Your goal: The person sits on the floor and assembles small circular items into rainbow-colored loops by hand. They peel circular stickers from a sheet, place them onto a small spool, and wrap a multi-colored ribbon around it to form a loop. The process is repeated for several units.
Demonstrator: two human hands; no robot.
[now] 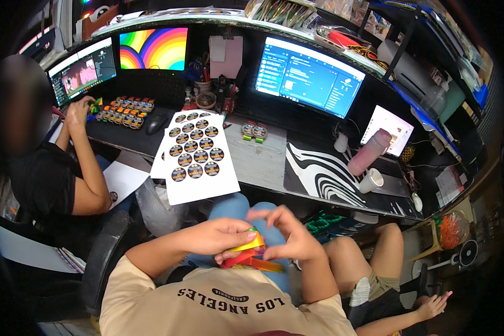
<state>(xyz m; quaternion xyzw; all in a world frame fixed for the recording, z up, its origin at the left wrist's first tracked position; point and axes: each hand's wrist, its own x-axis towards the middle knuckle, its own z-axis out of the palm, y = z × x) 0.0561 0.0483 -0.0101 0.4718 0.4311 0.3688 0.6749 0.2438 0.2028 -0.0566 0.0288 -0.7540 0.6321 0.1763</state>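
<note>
Over my lap, my left hand (pixel 225 236) pinches a multicoloured ribbon (pixel 256 243) with yellow, green, red and orange bands. The ribbon folds over and hangs below the fingers. Close beside it is my right hand (pixel 288 232), its fingers curved and spread, with a gap between thumb and forefinger. I see nothing gripped in that hand. Ahead of my left hand, a white sheet (pixel 201 189) carries rows of round dark printed stickers and juts past the desk edge. Farther back lie two round medals (pixel 254 131) with green and yellow ribbon pieces.
To the left, a co-worker's hand (pixel 81 109) is at several ribboned medals (pixel 123 115) by a black mouse (pixel 155 124). On the right stand a pink bottle (pixel 368 153), a white cup (pixel 371 181) and a laptop (pixel 387 175). Another person's bare legs (pixel 347 263) are close at my right.
</note>
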